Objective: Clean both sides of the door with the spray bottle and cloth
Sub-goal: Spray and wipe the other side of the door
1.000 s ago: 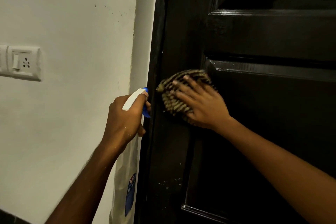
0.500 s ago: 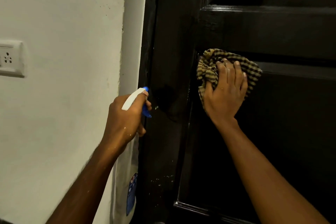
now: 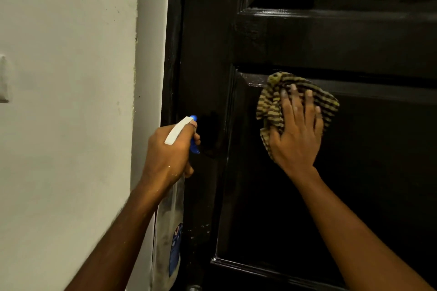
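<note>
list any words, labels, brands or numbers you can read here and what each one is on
Nothing here can be read.
Blue label on the spray bottle gripped by the left hand: some print, too blurred and dim to read.
Door, striped cloth, wall: no writing shows.

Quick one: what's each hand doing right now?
Left hand: closed around the spray bottle.
Right hand: open, straight fingers pressing the cloth against the door.
</note>
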`<action>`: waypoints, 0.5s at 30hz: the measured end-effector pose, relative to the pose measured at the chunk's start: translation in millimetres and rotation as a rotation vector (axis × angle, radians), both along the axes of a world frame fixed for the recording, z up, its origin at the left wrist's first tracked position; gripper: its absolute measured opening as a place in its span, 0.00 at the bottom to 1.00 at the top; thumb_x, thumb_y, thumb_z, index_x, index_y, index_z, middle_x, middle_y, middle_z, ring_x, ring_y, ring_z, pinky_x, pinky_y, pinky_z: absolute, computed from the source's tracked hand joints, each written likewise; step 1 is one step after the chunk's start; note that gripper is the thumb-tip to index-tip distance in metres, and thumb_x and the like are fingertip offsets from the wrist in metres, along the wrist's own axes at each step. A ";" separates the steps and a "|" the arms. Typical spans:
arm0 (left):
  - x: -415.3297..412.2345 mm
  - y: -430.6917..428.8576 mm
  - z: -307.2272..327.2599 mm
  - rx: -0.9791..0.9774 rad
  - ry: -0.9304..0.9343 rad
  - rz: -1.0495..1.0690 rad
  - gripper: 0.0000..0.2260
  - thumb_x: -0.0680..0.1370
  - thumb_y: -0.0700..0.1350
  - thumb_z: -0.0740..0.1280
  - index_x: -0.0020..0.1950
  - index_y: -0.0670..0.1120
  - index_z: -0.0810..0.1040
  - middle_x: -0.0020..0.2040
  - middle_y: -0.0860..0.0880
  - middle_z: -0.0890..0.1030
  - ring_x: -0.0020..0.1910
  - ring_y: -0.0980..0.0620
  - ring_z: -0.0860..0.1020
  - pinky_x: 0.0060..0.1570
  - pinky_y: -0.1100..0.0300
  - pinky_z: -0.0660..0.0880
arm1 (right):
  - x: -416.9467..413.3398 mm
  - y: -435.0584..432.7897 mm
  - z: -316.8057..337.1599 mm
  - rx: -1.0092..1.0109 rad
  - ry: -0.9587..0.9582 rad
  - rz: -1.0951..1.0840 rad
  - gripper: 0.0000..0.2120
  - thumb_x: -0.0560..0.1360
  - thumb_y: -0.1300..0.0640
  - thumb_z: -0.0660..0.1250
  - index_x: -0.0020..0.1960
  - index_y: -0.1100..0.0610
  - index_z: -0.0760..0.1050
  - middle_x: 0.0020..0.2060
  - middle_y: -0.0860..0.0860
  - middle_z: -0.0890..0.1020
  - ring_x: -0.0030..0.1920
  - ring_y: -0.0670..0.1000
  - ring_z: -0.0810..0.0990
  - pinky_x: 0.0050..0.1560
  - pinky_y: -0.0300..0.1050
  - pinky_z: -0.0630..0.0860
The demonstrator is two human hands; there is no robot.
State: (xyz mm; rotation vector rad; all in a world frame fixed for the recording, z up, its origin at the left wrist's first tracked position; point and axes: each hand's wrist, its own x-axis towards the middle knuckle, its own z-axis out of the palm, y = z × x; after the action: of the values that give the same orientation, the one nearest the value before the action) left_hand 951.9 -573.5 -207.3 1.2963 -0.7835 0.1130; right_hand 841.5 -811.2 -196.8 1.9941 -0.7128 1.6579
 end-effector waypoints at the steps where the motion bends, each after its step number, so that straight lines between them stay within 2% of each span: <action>1: -4.1 -0.8 0.2 0.001 0.001 -0.004 0.17 0.82 0.50 0.61 0.48 0.38 0.81 0.42 0.42 0.83 0.22 0.54 0.76 0.21 0.65 0.74 | -1.9 1.0 -2.5 0.055 -0.047 -0.025 0.35 0.76 0.43 0.53 0.82 0.49 0.54 0.82 0.51 0.54 0.81 0.57 0.49 0.78 0.57 0.47; 3: -12.7 -1.1 -0.9 -0.006 0.001 -0.004 0.17 0.82 0.50 0.61 0.48 0.38 0.81 0.42 0.42 0.82 0.21 0.55 0.76 0.21 0.65 0.74 | -2.5 0.8 -8.6 0.052 0.002 -0.072 0.35 0.76 0.42 0.52 0.82 0.47 0.51 0.82 0.52 0.52 0.81 0.59 0.48 0.78 0.59 0.47; 6: -27.9 0.4 -5.4 -0.015 -0.002 -0.006 0.15 0.82 0.49 0.61 0.49 0.38 0.81 0.42 0.42 0.82 0.22 0.55 0.76 0.21 0.65 0.73 | -11.9 -14.2 -23.6 -0.224 0.340 -0.082 0.34 0.79 0.38 0.56 0.82 0.44 0.54 0.82 0.51 0.54 0.81 0.58 0.50 0.78 0.57 0.48; 9: -44.7 1.7 -14.4 -0.019 -0.013 0.019 0.15 0.82 0.49 0.61 0.49 0.39 0.81 0.41 0.44 0.82 0.22 0.55 0.76 0.21 0.66 0.73 | -31.0 -29.3 -28.6 -0.416 0.570 -0.068 0.31 0.81 0.36 0.53 0.82 0.44 0.53 0.82 0.49 0.54 0.81 0.56 0.51 0.78 0.55 0.50; 12: -53.7 2.5 -25.9 -0.004 -0.002 0.033 0.15 0.82 0.49 0.61 0.48 0.39 0.80 0.41 0.44 0.82 0.22 0.55 0.76 0.21 0.66 0.73 | -39.1 -28.8 -32.5 -0.323 0.486 -0.038 0.30 0.82 0.36 0.48 0.81 0.44 0.56 0.81 0.48 0.56 0.81 0.55 0.52 0.77 0.54 0.51; 15: -52.2 6.4 -36.1 0.020 0.025 0.031 0.17 0.82 0.50 0.60 0.48 0.38 0.81 0.41 0.43 0.83 0.21 0.53 0.76 0.21 0.64 0.73 | -38.0 -26.5 -40.0 -0.218 0.369 -0.040 0.31 0.80 0.38 0.53 0.81 0.43 0.56 0.82 0.47 0.54 0.81 0.54 0.49 0.78 0.52 0.46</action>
State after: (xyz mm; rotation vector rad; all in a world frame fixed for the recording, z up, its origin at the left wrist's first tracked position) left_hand 899.7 -567.1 -243.3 1.3267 -0.7449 0.1143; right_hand 803.4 -837.7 -236.9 2.0314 -0.4148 1.2354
